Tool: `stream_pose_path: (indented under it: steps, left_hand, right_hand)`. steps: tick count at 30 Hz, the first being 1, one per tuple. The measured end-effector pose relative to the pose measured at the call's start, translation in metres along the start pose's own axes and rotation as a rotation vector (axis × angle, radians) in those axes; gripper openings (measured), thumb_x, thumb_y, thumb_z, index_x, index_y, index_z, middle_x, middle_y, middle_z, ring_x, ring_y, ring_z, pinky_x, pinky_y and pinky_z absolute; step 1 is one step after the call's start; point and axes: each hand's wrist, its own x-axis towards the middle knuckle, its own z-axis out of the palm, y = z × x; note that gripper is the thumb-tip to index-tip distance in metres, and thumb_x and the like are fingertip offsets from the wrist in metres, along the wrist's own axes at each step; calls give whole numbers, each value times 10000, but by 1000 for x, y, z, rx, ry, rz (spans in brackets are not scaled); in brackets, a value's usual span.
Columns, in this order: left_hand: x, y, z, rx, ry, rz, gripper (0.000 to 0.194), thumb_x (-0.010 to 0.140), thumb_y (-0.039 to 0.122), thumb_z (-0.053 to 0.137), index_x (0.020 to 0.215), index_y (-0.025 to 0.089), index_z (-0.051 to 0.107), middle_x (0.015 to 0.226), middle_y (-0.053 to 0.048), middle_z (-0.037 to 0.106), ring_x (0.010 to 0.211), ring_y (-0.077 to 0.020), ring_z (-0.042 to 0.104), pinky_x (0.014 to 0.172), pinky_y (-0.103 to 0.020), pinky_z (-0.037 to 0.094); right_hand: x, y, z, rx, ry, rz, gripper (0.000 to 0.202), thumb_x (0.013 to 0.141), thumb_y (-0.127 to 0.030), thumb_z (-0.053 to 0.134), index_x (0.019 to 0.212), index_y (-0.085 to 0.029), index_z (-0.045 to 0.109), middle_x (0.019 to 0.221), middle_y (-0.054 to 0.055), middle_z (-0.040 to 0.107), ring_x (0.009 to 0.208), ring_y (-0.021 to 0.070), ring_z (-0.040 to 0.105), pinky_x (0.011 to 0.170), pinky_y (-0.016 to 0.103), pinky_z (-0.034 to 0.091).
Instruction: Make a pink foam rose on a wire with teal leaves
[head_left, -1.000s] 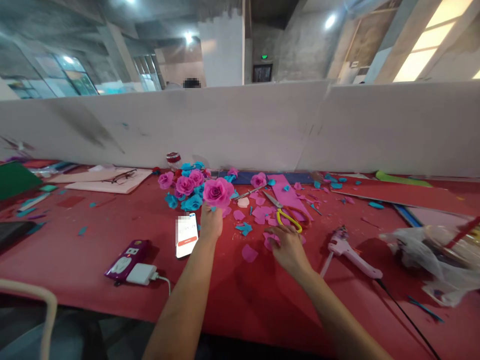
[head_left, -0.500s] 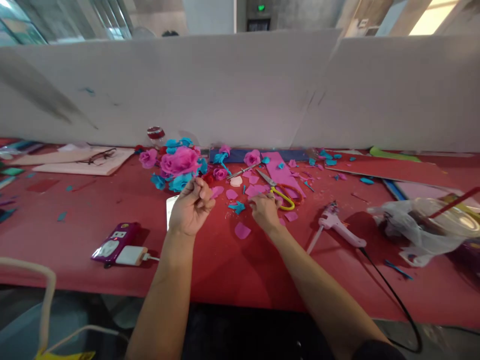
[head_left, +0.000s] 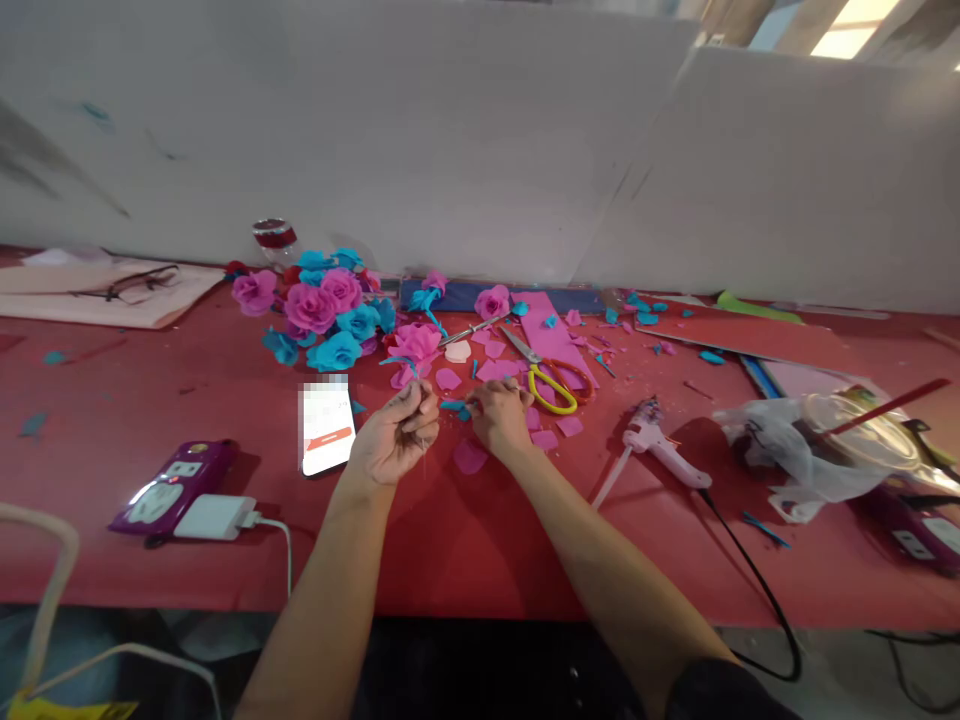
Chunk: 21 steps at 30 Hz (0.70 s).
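My left hand (head_left: 400, 430) is closed in a pinch around the thin stem of a pink paper flower (head_left: 415, 345), whose head stands just above the fingers with a bit of blue below it. To its right, my right hand (head_left: 500, 412) reaches down to the table among loose pink petals, its fingertips beside a small blue paper piece (head_left: 454, 406); what it grips, if anything, is hidden. Yellow-and-orange-handled scissors (head_left: 553, 390) lie right of that hand. Pink and blue paper roses (head_left: 311, 308) stand bunched behind and left of my left hand.
A phone (head_left: 328, 440) and a purple power strip (head_left: 176, 490) lie at left. On the right are a pink glue gun (head_left: 660, 445) with a black cable and a cup in a plastic bag (head_left: 817, 450). A white partition (head_left: 375, 150) rises behind the red table (head_left: 465, 560).
The view has tilted down and shifted. My left hand has moved lower and toward my right hand with the pink flower, now apart from the bunch. My right hand has shifted left, away from the scissors.
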Motion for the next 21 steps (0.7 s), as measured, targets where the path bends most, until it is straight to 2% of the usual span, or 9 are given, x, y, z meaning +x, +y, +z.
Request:
stream_pose_path:
  steps: [3,7,10,13,16,19,21]
  left_hand:
    - [3,-2,-3,28,76,21,236,906,56,441,755,75,622,621,1,496,398,8,311,375,-113,266]
    - [8,-10,-1,148,173,87,73,743,-2,637,736,69,650,608,31,509,378,30,263,350,-110,218]
    - [9,-18,4,239,154,109,212,601,50,789,781,75,681,578,58,492,387,30,273,356,-115,209]
    - [6,-25,9,305,133,153,239,559,146,846,713,92,670,563,61,491,404,25,285,376,-128,214]
    - [0,-28,13,382,162,190,218,578,200,844,660,107,665,500,76,433,412,12,278,396,-146,207]
    - [-8,-29,18,448,192,181,215,565,207,846,661,113,678,525,56,486,428,4,304,413,-165,214]
    - [-14,-33,23,479,189,153,220,558,211,847,670,117,683,543,49,506,427,4,302,417,-175,210]
  right_hand:
    - [-2,-2,-10,50,64,97,112,779,-172,614,795,-193,722,918,86,717,1021,288,545,832,396,352]
    - [-10,-9,-32,174,83,80,149,834,-223,570,870,-220,714,884,28,740,873,206,619,788,335,429]
    - [-21,-21,-48,266,188,4,121,828,-231,592,845,-220,711,870,30,742,872,205,621,831,350,435]
    - [-34,-34,-59,243,268,-52,98,806,-217,623,805,-239,719,836,33,736,894,230,608,892,415,402]
    - [-46,-41,-65,333,229,-40,121,799,-206,612,856,-234,715,874,43,734,923,233,621,915,432,415]
    - [-54,-41,-67,626,119,48,199,803,-255,603,977,-210,688,977,64,730,933,214,649,873,381,478]
    - [-59,-40,-67,800,32,120,198,791,-302,621,940,-190,689,921,69,735,852,202,668,799,346,510]
